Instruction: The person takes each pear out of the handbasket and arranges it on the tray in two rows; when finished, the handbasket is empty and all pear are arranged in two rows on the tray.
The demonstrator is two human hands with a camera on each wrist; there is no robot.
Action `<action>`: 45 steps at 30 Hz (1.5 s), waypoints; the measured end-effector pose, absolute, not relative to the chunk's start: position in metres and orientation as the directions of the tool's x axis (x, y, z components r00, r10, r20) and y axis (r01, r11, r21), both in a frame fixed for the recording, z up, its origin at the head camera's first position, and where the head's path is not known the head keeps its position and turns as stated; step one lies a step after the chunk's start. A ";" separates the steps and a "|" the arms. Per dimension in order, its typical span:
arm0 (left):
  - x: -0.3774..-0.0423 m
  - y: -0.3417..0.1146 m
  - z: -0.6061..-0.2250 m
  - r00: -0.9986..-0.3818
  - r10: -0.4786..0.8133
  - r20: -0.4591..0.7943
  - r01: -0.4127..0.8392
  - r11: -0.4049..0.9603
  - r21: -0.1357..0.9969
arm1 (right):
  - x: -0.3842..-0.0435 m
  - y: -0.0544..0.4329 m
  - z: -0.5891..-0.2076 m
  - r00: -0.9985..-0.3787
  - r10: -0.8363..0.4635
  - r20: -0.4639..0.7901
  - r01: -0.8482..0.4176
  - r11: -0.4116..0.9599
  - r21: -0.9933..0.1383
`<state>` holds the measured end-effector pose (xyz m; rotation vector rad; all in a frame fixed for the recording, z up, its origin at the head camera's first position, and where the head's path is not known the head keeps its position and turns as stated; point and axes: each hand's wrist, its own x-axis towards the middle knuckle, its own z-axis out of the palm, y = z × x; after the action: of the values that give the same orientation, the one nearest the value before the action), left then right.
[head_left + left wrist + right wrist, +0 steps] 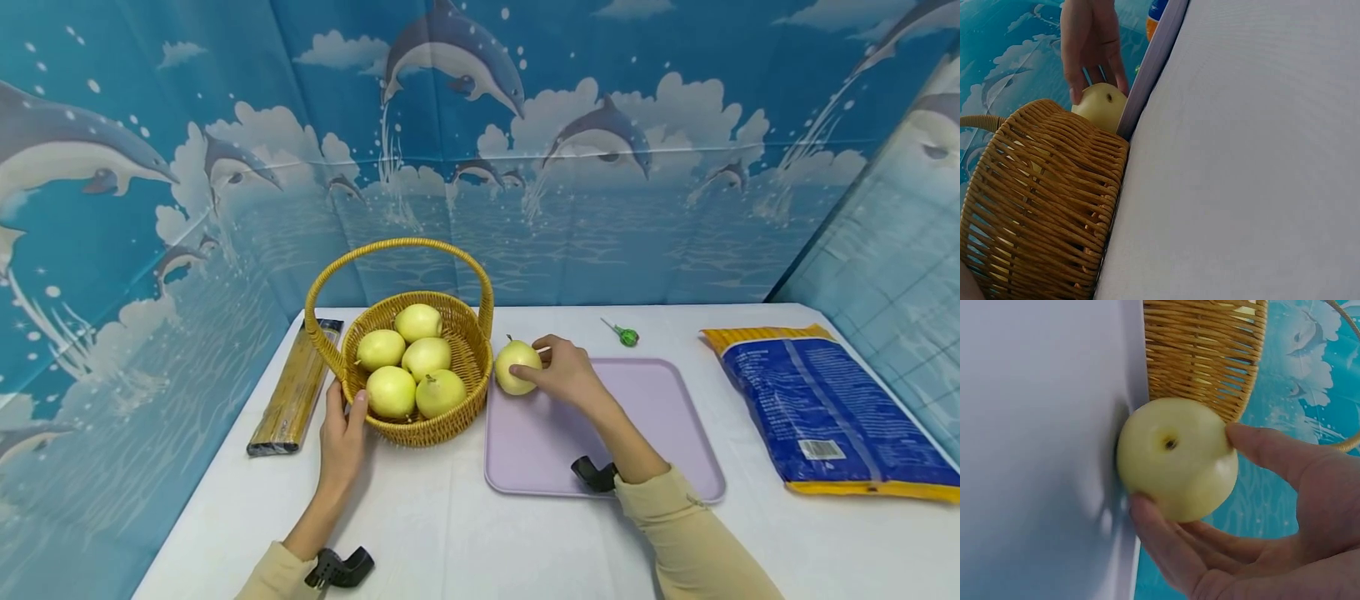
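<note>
My right hand holds a round yellow-green pear between thumb and fingers, at the upper left corner of the lilac tray. In the right wrist view the pear overlaps the side of the wicker basket, its dark dimple facing the camera. Several similar pears lie inside the basket, which has a tall arched handle. With the thumb at the rim and fingers along the outside, my left hand grips the basket's left side. Only a sliver of that hand shows in the left wrist view.
Left of the basket lies a flat brown pack with black ends. Behind the tray is a small green flower bud on a stem. A large blue and yellow bag lies at the right. A dolphin-printed curtain stands behind the white table.
</note>
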<state>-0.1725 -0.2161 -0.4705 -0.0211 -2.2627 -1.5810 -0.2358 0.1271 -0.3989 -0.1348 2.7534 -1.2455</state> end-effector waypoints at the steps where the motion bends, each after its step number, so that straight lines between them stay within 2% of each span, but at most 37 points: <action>1: -0.173 -0.216 -0.470 -0.928 -0.202 0.313 0.225 0.367 0.903 | -0.236 0.126 -0.399 -0.989 -0.131 -0.066 -0.036 0.653 -0.756; 11: -0.173 -0.218 -0.469 -0.925 -0.204 0.321 0.231 0.368 0.901 | -0.233 0.126 -0.390 -0.991 -0.125 -0.048 -0.042 0.630 -0.776; 17: -0.170 -0.220 -0.471 -0.928 -0.213 0.307 0.211 0.378 0.901 | -0.226 0.121 -0.380 -0.988 -0.133 0.077 -0.143 0.604 -0.784; 24: -0.170 -0.219 -0.473 -0.928 -0.201 0.312 0.225 0.362 0.904 | -0.213 0.107 -0.369 -0.974 -0.144 0.175 -0.224 0.480 -0.849; 34: -0.173 -0.216 -0.474 -0.927 -0.200 0.318 0.232 0.363 0.903 | -0.207 0.091 -0.376 -0.946 -0.274 0.171 -0.268 0.370 -0.890; 45: -0.174 -0.217 -0.474 -0.925 -0.197 0.324 0.241 0.352 0.904 | -0.210 0.067 -0.379 -0.934 -0.292 0.207 -0.310 0.369 -0.876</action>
<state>-0.1745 -0.2169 -0.4740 -0.0387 -2.2432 -1.5962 -0.2102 0.0672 -0.3788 -0.5742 2.6128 -1.6792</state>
